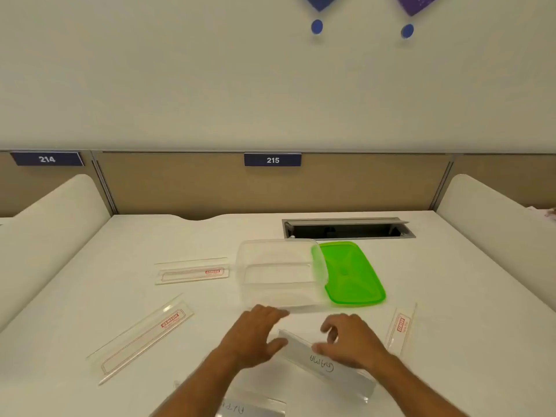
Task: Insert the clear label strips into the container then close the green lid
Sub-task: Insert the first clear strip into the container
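Observation:
A clear plastic container (279,272) stands open on the white desk, with the green lid (352,275) lying flat just to its right, partly under its edge. A clear label strip with handwriting (328,364) lies tilted in front of me. My right hand (349,341) curls over its upper part, thumb and fingers around it. My left hand (252,335) hovers at the strip's far end with fingers spread, thumb near the strip's tip. More clear strips with red print lie at left (192,273), lower left (141,338) and right (401,326). Another handwritten strip (249,407) sits at the bottom edge.
A grey cable hatch (346,228) is open in the desk behind the container. Beige partition panels with number plates 214 and 215 close the back. White curved dividers rise at both sides of the desk (451,281).

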`<act>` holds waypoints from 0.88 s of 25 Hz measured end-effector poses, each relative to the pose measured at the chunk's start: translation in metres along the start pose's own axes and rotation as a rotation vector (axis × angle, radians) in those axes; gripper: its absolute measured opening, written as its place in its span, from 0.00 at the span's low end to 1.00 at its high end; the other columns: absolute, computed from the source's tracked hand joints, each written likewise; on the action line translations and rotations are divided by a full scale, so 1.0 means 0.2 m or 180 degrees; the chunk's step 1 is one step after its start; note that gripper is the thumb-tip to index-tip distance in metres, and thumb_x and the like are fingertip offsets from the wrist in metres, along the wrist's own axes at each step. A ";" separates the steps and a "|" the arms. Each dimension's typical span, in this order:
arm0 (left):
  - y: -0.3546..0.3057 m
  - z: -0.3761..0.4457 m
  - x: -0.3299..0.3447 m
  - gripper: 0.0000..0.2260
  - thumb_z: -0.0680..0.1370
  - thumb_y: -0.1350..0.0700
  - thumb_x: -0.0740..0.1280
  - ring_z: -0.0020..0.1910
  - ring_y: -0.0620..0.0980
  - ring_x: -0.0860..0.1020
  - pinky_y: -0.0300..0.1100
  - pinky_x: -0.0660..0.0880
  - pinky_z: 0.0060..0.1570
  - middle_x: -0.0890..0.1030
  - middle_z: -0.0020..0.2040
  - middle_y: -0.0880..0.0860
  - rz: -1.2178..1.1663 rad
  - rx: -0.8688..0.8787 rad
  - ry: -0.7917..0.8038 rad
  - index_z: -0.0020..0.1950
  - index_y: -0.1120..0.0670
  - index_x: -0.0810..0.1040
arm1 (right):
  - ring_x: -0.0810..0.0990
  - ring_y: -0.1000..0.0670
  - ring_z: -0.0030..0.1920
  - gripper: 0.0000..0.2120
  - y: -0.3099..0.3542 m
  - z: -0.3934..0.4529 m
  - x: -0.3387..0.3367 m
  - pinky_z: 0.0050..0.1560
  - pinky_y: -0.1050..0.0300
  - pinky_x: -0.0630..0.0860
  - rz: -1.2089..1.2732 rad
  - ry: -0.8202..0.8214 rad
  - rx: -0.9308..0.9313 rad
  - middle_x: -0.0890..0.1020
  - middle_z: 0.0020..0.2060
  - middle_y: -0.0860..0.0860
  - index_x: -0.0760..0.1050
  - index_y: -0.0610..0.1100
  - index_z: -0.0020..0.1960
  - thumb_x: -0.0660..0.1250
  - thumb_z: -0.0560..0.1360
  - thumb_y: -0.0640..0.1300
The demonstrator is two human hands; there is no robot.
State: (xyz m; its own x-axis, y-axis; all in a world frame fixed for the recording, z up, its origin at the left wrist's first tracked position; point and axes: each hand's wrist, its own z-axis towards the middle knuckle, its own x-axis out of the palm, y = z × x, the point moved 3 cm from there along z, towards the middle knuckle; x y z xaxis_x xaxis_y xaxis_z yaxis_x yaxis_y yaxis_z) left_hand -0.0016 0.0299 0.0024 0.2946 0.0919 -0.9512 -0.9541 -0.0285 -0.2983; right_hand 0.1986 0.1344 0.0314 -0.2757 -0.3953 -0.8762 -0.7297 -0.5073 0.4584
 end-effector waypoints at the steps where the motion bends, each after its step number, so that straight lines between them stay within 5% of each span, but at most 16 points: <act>1: -0.01 0.00 0.02 0.25 0.79 0.41 0.63 0.70 0.47 0.68 0.44 0.65 0.69 0.71 0.72 0.44 -0.0046 0.0003 0.0125 0.75 0.44 0.66 | 0.77 0.56 0.46 0.24 -0.01 -0.02 0.03 0.48 0.56 0.77 -0.0124 0.0348 0.0087 0.81 0.42 0.58 0.76 0.56 0.50 0.70 0.58 0.66; 3: -0.03 -0.01 0.06 0.23 0.79 0.42 0.65 0.68 0.47 0.69 0.44 0.65 0.68 0.74 0.70 0.44 0.0059 0.0019 0.0262 0.73 0.44 0.69 | 0.78 0.53 0.46 0.20 -0.01 -0.05 0.09 0.46 0.57 0.78 -0.0556 0.0679 0.0093 0.81 0.46 0.55 0.78 0.54 0.49 0.71 0.59 0.60; 7: -0.05 -0.03 0.08 0.15 0.79 0.47 0.64 0.61 0.49 0.73 0.44 0.68 0.59 0.79 0.62 0.45 0.0358 0.0165 0.0277 0.65 0.44 0.77 | 0.82 0.49 0.45 0.13 -0.01 -0.07 0.17 0.41 0.58 0.76 -0.0531 0.0523 -0.0089 0.84 0.45 0.51 0.82 0.49 0.48 0.66 0.65 0.48; 11: -0.06 -0.05 0.03 0.17 0.75 0.39 0.65 0.66 0.47 0.70 0.43 0.67 0.63 0.77 0.64 0.45 0.0274 0.0480 -0.0091 0.59 0.45 0.81 | 0.80 0.49 0.50 0.13 0.02 -0.10 0.16 0.47 0.56 0.75 -0.0873 -0.0048 -0.0648 0.84 0.48 0.54 0.81 0.51 0.52 0.63 0.72 0.50; 15: -0.09 -0.04 -0.04 0.37 0.68 0.32 0.66 0.70 0.49 0.69 0.49 0.62 0.73 0.73 0.70 0.48 0.0539 0.0626 -0.0350 0.71 0.49 0.68 | 0.77 0.51 0.31 0.06 0.07 -0.14 0.15 0.27 0.59 0.72 -0.1524 -0.1127 -0.1751 0.78 0.29 0.54 0.79 0.50 0.32 0.76 0.58 0.45; 17: -0.11 -0.02 -0.06 0.41 0.68 0.31 0.64 0.70 0.50 0.69 0.50 0.59 0.75 0.72 0.71 0.48 0.0744 0.0454 -0.0178 0.76 0.49 0.62 | 0.74 0.49 0.29 0.07 0.08 -0.15 0.14 0.26 0.57 0.69 -0.1564 -0.1543 -0.2114 0.75 0.28 0.52 0.76 0.48 0.31 0.74 0.59 0.41; 22: -0.14 -0.02 -0.09 0.29 0.69 0.38 0.69 0.55 0.50 0.80 0.44 0.75 0.56 0.82 0.58 0.46 0.0669 0.0355 -0.0432 0.66 0.48 0.72 | 0.73 0.47 0.32 0.05 0.06 -0.13 0.15 0.30 0.54 0.70 -0.1777 -0.1961 -0.2402 0.77 0.31 0.50 0.79 0.46 0.39 0.72 0.66 0.38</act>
State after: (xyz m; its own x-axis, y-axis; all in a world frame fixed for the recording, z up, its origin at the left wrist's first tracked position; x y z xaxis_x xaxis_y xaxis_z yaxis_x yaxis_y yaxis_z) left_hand 0.0194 0.0252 0.0275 0.0867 0.2282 -0.9697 -0.9958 0.0480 -0.0778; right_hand 0.1983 0.0973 0.0140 -0.4435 0.3726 -0.8152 -0.3394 -0.9116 -0.2320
